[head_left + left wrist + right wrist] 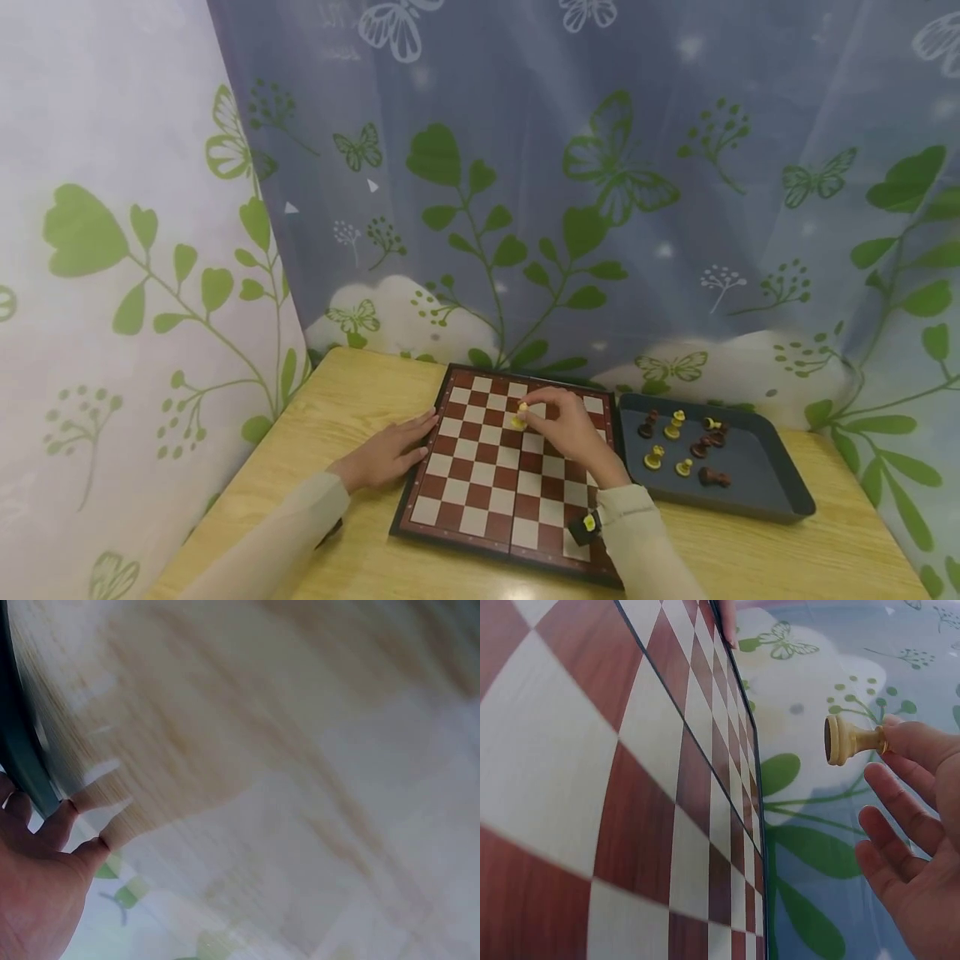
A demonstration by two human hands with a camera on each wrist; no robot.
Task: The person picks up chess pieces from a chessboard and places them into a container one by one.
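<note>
Between thumb and forefinger, my right hand (566, 429) pinches a yellow chess piece (519, 419) by its top, over the far middle of the chessboard (480, 473). In the right wrist view, the piece (851, 740) shows its dark underside clear of the board, while the fingertips hide its head. The other fingers of that hand (922, 832) are loosely bent. My left hand (386, 454) lies at the board's left edge with fingers stretched out. The left wrist view shows its fingertips (94, 846) beside the board's dark side.
To the right of the board, a dark tray (772, 492) holds several yellow and brown chess pieces, some standing, some lying. Board and tray are on a wooden table (360, 550). Curtains with leaf and butterfly prints (525, 275) hang behind and at the sides.
</note>
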